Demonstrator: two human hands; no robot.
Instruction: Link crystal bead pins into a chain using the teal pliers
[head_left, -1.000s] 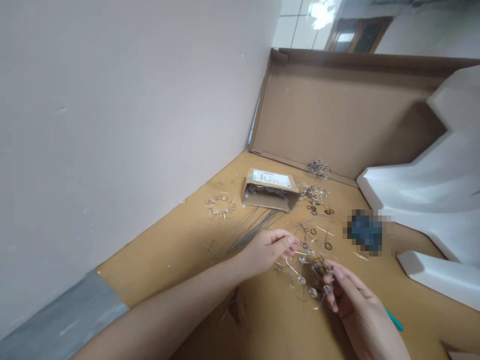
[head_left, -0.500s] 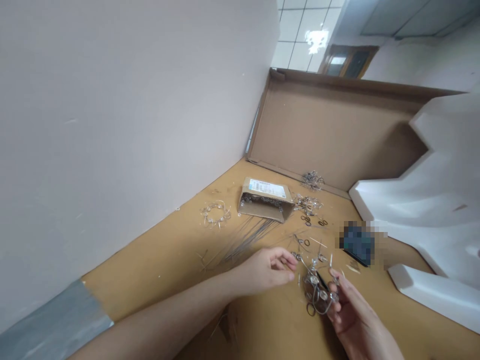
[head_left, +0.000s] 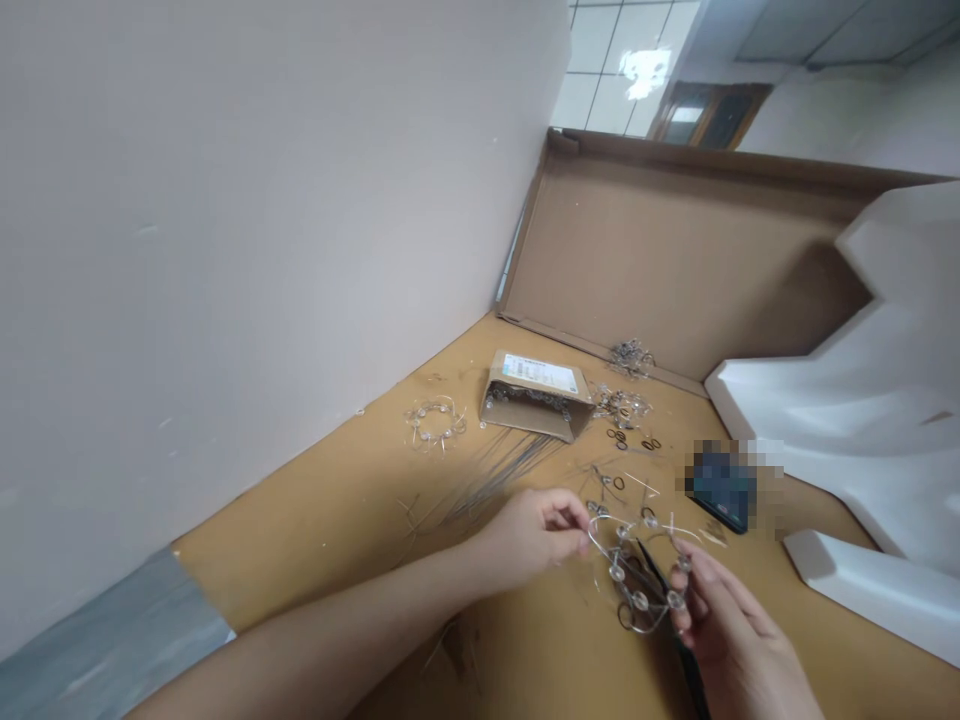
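My left hand (head_left: 536, 538) pinches one end of a bent wire ring strung with clear beads (head_left: 637, 578), held just above the brown table (head_left: 337, 520). My right hand (head_left: 731, 640) grips the other side of that beaded wire ring with closed fingers. A dark thin tool (head_left: 660, 580) lies under the ring, partly hidden by my right hand. A bundle of straight thin wires (head_left: 487, 475) lies on the table just beyond my left hand.
A small open cardboard box (head_left: 536, 392) lies further back, with a finished bead ring (head_left: 433, 420) to its left and loose rings and beads (head_left: 626, 410) to its right. A phone (head_left: 724, 485), white foam pieces (head_left: 847, 400) and an upright cardboard sheet (head_left: 675, 250) stand at right and behind. A wall (head_left: 262, 220) runs along the left.
The beaded wire has been lifted and curved into a ring between both hands. The view shifted a little; the hands stayed over the same spot.
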